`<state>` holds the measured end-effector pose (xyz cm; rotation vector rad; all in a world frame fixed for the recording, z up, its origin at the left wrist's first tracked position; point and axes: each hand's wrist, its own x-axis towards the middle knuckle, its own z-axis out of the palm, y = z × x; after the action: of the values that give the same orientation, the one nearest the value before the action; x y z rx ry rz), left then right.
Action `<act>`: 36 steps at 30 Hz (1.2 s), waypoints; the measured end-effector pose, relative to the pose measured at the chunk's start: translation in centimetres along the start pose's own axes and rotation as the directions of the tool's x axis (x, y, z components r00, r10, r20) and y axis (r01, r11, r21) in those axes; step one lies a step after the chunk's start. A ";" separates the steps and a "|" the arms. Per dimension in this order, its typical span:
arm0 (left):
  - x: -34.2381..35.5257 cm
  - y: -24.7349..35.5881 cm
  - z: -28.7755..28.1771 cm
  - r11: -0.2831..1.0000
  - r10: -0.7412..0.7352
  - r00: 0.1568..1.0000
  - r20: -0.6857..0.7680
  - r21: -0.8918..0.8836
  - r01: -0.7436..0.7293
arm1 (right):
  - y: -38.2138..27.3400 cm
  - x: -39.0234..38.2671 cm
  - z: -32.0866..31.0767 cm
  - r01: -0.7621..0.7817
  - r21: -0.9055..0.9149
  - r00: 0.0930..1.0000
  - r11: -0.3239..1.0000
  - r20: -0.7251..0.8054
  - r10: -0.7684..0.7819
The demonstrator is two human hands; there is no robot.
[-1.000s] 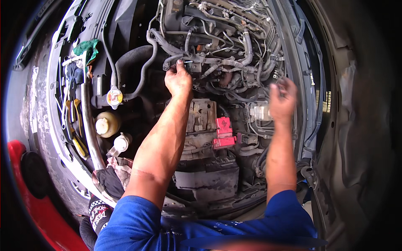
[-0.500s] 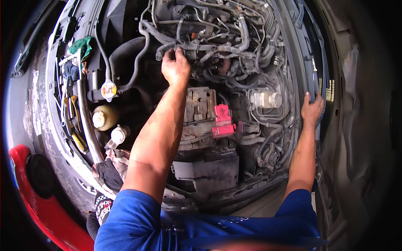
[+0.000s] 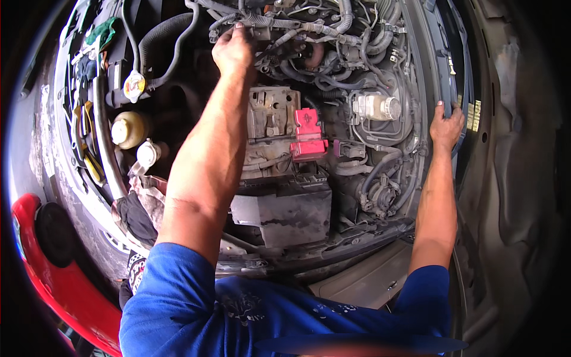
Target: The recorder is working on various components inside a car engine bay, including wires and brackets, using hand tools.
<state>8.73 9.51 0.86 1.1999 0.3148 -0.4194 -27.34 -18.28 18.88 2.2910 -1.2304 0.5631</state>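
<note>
My left hand (image 3: 233, 52) reaches into the engine bay, its fingers closed beside a wiring harness (image 3: 275, 22) in corrugated sheathing. Whatever lies between those fingers is hidden. Over at the right, my right hand (image 3: 447, 126) rests with curled fingers gripping the edge of the dark cowl panel (image 3: 443, 70) at the base of the windscreen. Between my arms are a dusty battery tray (image 3: 275, 107), a red terminal cover (image 3: 308, 122) and a black box (image 3: 294, 217). A brake fluid reservoir (image 3: 380, 107) sits closer to the right hand.
Along the left, pliers (image 3: 89, 128) and other tools lie on the front panel by a green cloth (image 3: 102, 33). A radiator cap (image 3: 134, 86), a yellowed reservoir (image 3: 128, 130) and a crumpled rag (image 3: 148, 193) are nearby. A red car (image 3: 62, 285) stands at lower left.
The view has shifted, so the engine bay sits higher and slightly left in the picture. Both hands stay at the same places on the car.
</note>
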 end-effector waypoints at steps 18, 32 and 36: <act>1.4 -0.9 0.3 0.997 -0.043 0.997 0.069 0.060 0.039 | -0.2 0.0 0.0 -0.026 -0.030 1.000 0.999 0.009 0.026; -0.8 -0.5 0.7 0.872 0.240 0.971 0.011 0.437 -0.220 | 0.2 0.0 0.2 -0.001 -0.019 1.000 1.000 0.010 0.001; -0.8 -0.9 1.0 0.923 0.178 0.984 -0.020 0.351 -0.160 | 0.3 0.0 0.2 -0.025 -0.019 0.999 1.000 0.024 0.026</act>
<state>7.63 8.41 0.80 1.5751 0.1819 -0.3001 -27.57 -18.51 18.82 2.2757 -1.2723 0.5322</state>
